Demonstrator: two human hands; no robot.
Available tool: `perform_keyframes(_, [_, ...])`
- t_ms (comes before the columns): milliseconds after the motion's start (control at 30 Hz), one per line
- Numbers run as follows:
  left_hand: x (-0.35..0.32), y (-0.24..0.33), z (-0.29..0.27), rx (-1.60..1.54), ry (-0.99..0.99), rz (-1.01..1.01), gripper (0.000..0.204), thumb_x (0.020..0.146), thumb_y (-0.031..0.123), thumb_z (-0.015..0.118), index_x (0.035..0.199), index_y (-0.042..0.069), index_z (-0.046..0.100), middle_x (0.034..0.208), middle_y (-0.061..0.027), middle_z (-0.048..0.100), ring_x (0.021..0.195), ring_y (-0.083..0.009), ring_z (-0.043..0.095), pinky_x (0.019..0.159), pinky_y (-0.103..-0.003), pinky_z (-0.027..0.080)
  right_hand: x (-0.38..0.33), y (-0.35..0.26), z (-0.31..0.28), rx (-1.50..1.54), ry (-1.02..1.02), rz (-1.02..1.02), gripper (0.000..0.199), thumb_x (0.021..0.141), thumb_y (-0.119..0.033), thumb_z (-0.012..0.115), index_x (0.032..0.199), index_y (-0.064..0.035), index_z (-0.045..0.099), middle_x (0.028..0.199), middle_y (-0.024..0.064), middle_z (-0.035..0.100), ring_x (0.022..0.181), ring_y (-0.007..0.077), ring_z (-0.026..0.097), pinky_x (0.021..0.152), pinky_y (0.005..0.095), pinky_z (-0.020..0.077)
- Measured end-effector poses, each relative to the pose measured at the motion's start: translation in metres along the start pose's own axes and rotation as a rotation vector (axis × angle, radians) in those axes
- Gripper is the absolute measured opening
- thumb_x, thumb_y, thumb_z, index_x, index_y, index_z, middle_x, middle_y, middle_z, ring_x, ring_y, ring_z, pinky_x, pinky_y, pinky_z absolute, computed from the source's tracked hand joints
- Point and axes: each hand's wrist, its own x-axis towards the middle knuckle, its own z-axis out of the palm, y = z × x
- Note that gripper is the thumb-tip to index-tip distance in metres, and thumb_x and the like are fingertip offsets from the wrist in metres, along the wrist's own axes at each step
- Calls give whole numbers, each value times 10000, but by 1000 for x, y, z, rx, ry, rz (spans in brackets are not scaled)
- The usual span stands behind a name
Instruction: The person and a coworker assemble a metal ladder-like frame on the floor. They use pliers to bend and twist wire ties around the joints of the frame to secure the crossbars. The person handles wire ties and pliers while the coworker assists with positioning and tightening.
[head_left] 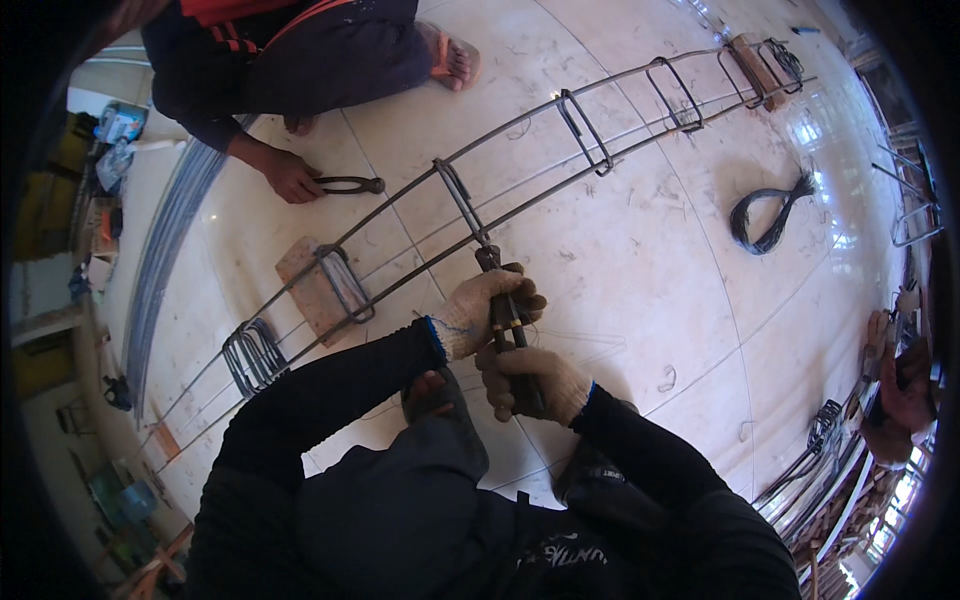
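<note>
Right hand [530,383] and left hand [487,310] in white knit gloves squeeze dark metal pincers [505,325] tight, beside the long steel-bar cage [470,215].

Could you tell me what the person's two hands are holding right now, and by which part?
Both gloved hands grip one pair of pincers by its handles: left hand higher up, right hand at the handle ends. Its head meets the rebar cage.

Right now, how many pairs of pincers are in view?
2. One pair of pincers is gripped by both gloved hands, left hand above right hand, jaws at the rebar cage. The other pincers lie under a co-worker's hand on the floor.
</note>
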Motion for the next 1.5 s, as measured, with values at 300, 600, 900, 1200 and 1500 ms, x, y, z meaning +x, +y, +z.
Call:
perform_keyframes(300, [-5, 8, 12, 381, 150, -4, 319, 1078, 303, 666, 1216, 15, 687, 1094, -147, 766, 994, -300, 773, 920, -444, 633, 5, -12, 0, -310, 214, 65, 269, 1036, -293, 744, 1137, -70, 633, 805, 46, 618, 686, 163, 625, 688, 391, 550])
perform_keyframes(600, [-8, 5, 9, 258, 20, 75, 427, 1141, 410, 590, 1247, 10, 696, 1050, -135, 768, 920, -269, 766, 881, -418, 627, 3, -5, -4, 291, -66, 68, 310, 1089, -405, 708, 1235, -146, 619, 914, -16, 607, 719, 141, 584, 639, 350, 480])
perform_keyframes(900, [-11, 13, 1, 438, 60, 37, 470, 1107, 406, 670, 1373, 19, 673, 1175, -131, 755, 1063, -244, 753, 969, -400, 618, 14, -12, -12, -176, 71, 119, 335, 1098, -446, 689, 1125, -113, 711, 704, -49, 478, 626, 122, 509, 594, 343, 436])
perform_keyframes(1200, [23, -21, 12, 252, 208, 133, 358, 1115, 314, 658, 1281, -2, 676, 873, -57, 673, 804, -237, 723, 795, -411, 595, 20, -12, -12, -1535, 888, -260, 377, 979, -354, 806, 1082, -5, 709, 856, 117, 757, 733, 207, 727, 692, 357, 587])
perform_keyframes(1500, [9, -11, -15, 541, -65, 5, 426, 1145, 417, 621, 1285, 15, 641, 978, -61, 694, 880, -224, 721, 877, -404, 605, 4, -4, -9, -935, 464, -66, 343, 950, -271, 785, 1092, 31, 703, 842, 108, 721, 700, 172, 696, 616, 354, 543])
